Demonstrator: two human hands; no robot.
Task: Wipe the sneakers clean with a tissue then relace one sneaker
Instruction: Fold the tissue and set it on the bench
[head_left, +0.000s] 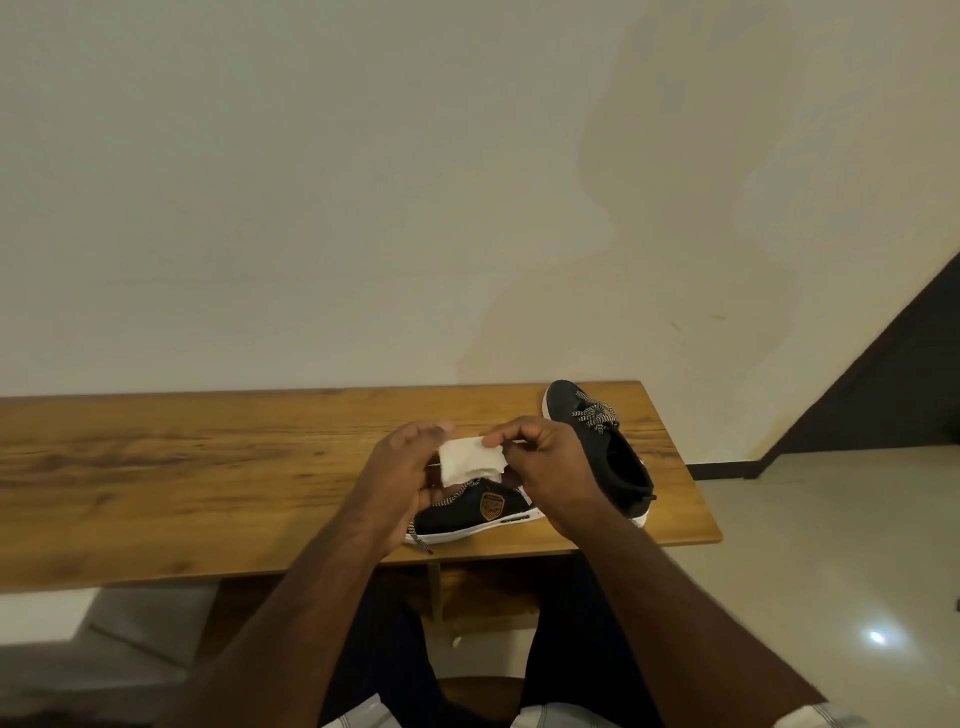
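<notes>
A folded white tissue (471, 461) is held between both hands above the near sneaker. My left hand (402, 475) grips its left end and my right hand (548, 460) pinches its right end. The near sneaker (480, 512) is black with a white sole and an orange badge; it lies on its side at the table's front edge, partly hidden by my hands, with a speckled lace trailing off its left end. The second black sneaker (602, 447) stands upright to the right, laced, toe pointing away.
The wooden table (182, 467) stretches far to the left against a pale wall. Its right end (691, 499) is close to the second sneaker. Beyond it lie a glossy tiled floor (831, 545) and a dark sloped panel (893, 395). My legs sit under the table.
</notes>
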